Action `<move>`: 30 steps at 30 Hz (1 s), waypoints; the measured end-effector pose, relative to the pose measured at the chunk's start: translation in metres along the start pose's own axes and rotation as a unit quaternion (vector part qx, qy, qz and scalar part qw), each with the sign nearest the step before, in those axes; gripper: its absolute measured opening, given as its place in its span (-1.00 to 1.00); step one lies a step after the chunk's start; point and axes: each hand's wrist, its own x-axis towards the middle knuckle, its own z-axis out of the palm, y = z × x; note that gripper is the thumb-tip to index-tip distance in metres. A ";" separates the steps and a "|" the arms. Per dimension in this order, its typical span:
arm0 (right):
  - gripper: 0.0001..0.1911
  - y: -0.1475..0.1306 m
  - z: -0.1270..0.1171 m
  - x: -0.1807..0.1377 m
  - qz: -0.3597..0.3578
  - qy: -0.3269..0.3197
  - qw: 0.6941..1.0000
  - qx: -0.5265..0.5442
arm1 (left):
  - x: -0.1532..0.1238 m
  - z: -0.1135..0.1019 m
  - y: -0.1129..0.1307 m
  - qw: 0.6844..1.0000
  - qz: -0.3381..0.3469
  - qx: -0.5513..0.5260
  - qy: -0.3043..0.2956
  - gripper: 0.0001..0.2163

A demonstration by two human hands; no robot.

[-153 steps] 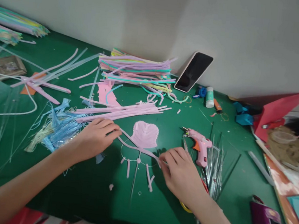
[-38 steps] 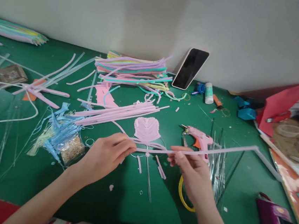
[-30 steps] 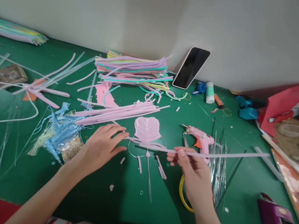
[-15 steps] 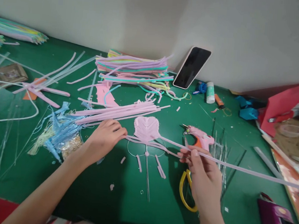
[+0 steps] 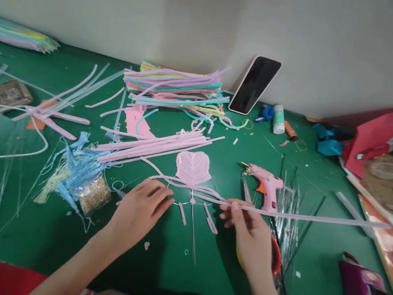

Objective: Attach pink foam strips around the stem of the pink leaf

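My right hand point(image 5: 249, 229) pinches a long pink pipe cleaner point(image 5: 314, 218), which stretches far to the right over the table. Left of those fingers, several pink strands point(image 5: 193, 185) lie loose across the lower edge of a heart-shaped pink pipe-cleaner piece point(image 5: 193, 166). Below that is a thin wire ring with a straight stem point(image 5: 193, 235), plus short pink cuttings point(image 5: 211, 219). My left hand point(image 5: 147, 202) rests at the ring's left side, fingers loosely bent and apart, nothing visible in them. Scissors point(image 5: 275, 257) lie partly hidden under my right hand.
A pink glue gun point(image 5: 265, 182) lies beyond my right hand. Further back are a pink pipe-cleaner pile point(image 5: 162, 146), a multicoloured bundle point(image 5: 178, 83) and a leaning phone point(image 5: 254, 84). Blue tassels point(image 5: 83, 169) and a bag of beads point(image 5: 95, 194) lie left; a purple power box point(image 5: 367, 289) stands right.
My left hand has let go of the pink strands and moved down and left. My right hand has shifted slightly left and down, its pipe cleaner now nearly level. More of the scissors' handle shows.
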 end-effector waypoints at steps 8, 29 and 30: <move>-0.66 -0.001 0.021 -0.001 -0.026 -0.075 0.993 -0.086 | -0.004 0.020 0.000 0.997 -0.050 0.057 0.031 -0.87; -0.78 -0.007 0.020 0.022 -0.223 -0.124 0.940 -0.226 | 0.012 0.022 -0.001 0.990 -0.122 0.027 -0.064 -0.82; -0.79 -0.009 0.018 0.024 -0.225 -0.120 0.939 -0.231 | 0.013 0.020 -0.003 0.991 -0.115 0.011 -0.068 -0.81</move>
